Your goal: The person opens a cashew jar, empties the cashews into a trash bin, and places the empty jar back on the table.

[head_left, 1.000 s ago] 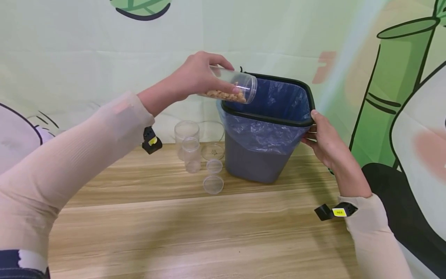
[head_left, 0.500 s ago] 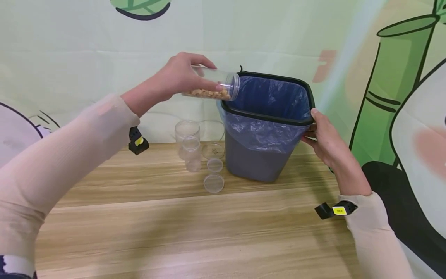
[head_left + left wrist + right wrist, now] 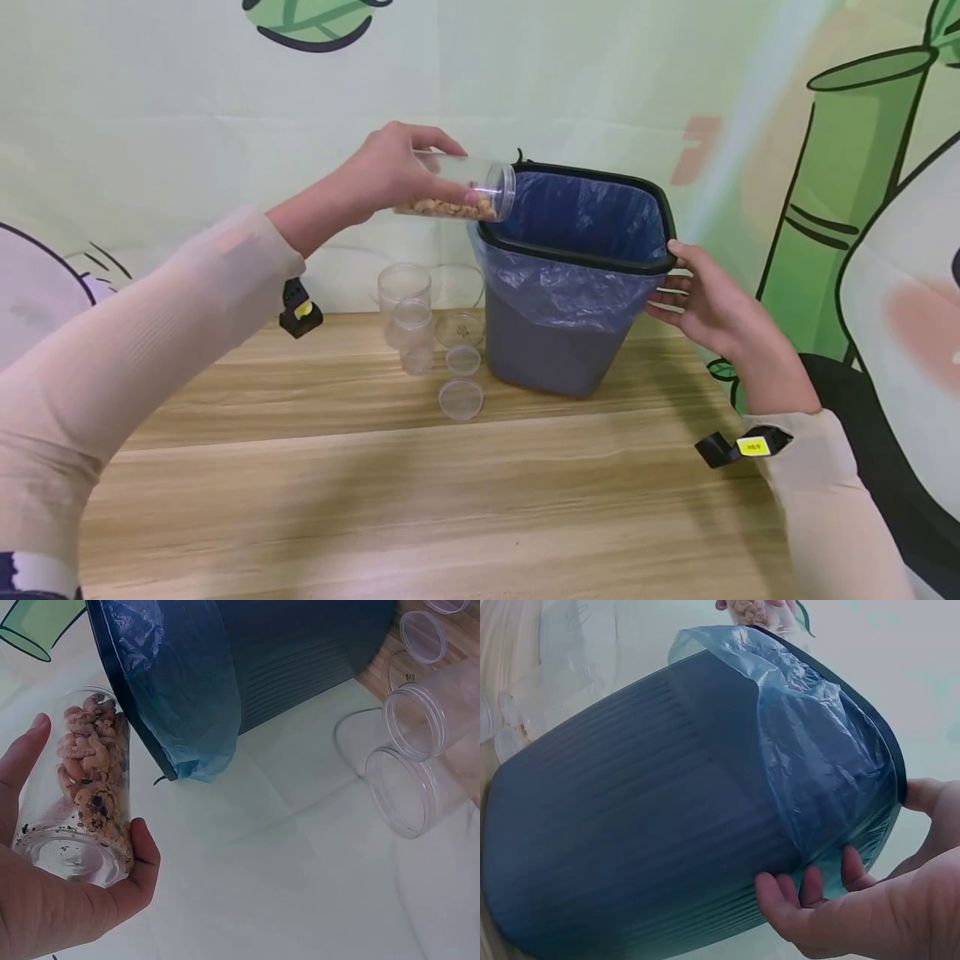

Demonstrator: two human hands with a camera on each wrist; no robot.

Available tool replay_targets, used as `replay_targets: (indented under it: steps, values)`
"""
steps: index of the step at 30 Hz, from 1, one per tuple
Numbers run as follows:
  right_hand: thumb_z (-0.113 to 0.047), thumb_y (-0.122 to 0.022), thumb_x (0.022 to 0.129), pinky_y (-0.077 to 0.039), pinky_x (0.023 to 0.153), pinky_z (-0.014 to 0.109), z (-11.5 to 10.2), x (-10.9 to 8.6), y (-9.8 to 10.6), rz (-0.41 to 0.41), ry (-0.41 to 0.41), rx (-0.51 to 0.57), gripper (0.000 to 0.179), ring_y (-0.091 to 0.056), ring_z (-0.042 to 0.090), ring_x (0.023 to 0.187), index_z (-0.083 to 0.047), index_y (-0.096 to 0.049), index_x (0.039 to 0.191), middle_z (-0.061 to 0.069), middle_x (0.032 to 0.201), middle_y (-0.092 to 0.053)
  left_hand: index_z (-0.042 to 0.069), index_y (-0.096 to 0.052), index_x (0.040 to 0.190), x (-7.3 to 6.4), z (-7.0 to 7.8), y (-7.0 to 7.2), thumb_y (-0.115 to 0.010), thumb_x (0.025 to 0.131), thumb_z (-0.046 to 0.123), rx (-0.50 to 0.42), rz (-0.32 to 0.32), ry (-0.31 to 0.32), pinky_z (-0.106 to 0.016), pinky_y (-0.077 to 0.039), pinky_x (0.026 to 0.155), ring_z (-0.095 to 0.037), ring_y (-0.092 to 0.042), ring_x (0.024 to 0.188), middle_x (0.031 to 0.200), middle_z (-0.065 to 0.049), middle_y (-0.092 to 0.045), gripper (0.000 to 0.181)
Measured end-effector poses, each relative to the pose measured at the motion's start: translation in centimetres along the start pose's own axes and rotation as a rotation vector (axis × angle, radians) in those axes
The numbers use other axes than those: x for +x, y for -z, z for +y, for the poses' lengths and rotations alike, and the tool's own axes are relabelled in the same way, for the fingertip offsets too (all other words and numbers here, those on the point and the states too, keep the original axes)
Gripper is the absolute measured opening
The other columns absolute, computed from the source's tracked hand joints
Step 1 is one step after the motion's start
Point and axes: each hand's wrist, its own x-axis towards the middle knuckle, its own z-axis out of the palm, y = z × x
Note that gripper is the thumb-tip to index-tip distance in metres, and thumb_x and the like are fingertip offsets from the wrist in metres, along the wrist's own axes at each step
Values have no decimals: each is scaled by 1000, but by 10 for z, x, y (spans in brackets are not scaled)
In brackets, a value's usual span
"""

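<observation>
My left hand [image 3: 390, 171] grips a clear plastic jar [image 3: 442, 162] lying nearly level, its open mouth overlapping the left rim of the trash can. Tan nut-like pieces [image 3: 94, 754] and dark crumbs lie along the jar's lower side. The grey trash can [image 3: 551, 354] stands on the table with a black rim and a blue bag liner [image 3: 573, 292] folded outward over it. At its right corner my right hand [image 3: 716, 304] holds on, thumb at the rim and fingertips against the liner and side wall, as the right wrist view [image 3: 900, 900] shows.
Left of the trash can stand a wide clear jar [image 3: 403, 279] and a narrower one [image 3: 416, 337]. Two small clear lids [image 3: 461, 400] lie in front of them, and a larger clear disc [image 3: 460, 329] leans behind. A printed cloth [image 3: 225, 175] hangs close behind the table [image 3: 420, 508].
My left hand has drawn the jar leftward, from over the trash can to its left rim. The right hand's fingers have spread slightly and its wrist has shifted right.
</observation>
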Motion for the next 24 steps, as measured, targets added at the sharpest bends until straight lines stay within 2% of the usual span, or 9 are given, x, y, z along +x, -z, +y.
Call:
replay_targets:
  steps: [3,7,12,15,17,20,24]
  values:
    - [-47,-52,104,-51,97,28,-4,-2,6,-32,1,-45,37,-52,21,115,-16,-46,125,4,126,-44,17,-63,138,1,0,-1,-86,81,42,6,1,0,-34,-49,85,-22,-58,108,127,-11,-64,67]
    - [-48,-54,102,-53,97,29,-11,-4,13,-43,-3,-175,44,-62,14,111,-15,-46,130,1,126,-51,17,-64,137,1,-1,-2,-87,80,42,11,5,-9,-37,-49,90,-23,-58,112,130,-13,-63,66]
    - [-56,-48,102,-53,99,32,-19,-5,19,-33,-29,-339,56,-64,12,109,-11,-47,135,0,129,-53,16,-63,137,2,0,-2,-87,80,40,8,6,-18,-41,-49,95,-26,-57,119,135,-15,-61,67]
    - [-59,-41,104,-54,96,30,-19,-7,19,7,5,-477,65,-62,12,109,-3,-46,137,3,129,-52,17,-63,138,3,0,-3,-87,80,41,23,3,-26,-41,-49,97,-25,-56,121,136,-13,-61,67]
    - [-57,-40,105,-55,93,28,-18,-9,18,40,52,-523,65,-61,11,106,1,-46,135,3,126,-51,17,-63,137,3,0,-3,-87,80,41,35,3,-33,-41,-49,98,-25,-56,122,137,-13,-61,67]
    - [-47,-49,105,-56,89,27,-16,-10,15,63,119,-440,53,-63,14,101,1,-48,127,3,117,-55,17,-62,138,4,0,-3,-87,80,43,52,2,-39,-41,-48,98,-26,-56,122,138,-13,-60,69]
    - [-40,-55,105,-58,87,30,-14,-9,11,13,138,-313,41,-65,17,99,-2,-49,120,2,110,-60,17,-62,139,5,1,-3,-87,78,44,56,3,-31,-41,-48,97,-26,-55,121,138,-14,-59,71]
